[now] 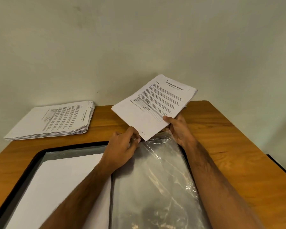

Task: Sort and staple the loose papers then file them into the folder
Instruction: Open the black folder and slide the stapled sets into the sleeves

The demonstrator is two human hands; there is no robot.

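Open folder on wooden table, papers held above it.

Table (221, 138) is set against a plain wall (139, 38). Folder (33, 159) is laid open on it, a white sheet (56, 187) in its left half, a clear plastic sleeve (155, 179) in its right. A paper stack (56, 119) is kept beyond the folder's far left corner. A printed bundle (155, 106) is held tilted over the sleeve's far edge, gripped by the right hand (177, 128); the sleeve's mouth is pinched by the left hand (122, 146).
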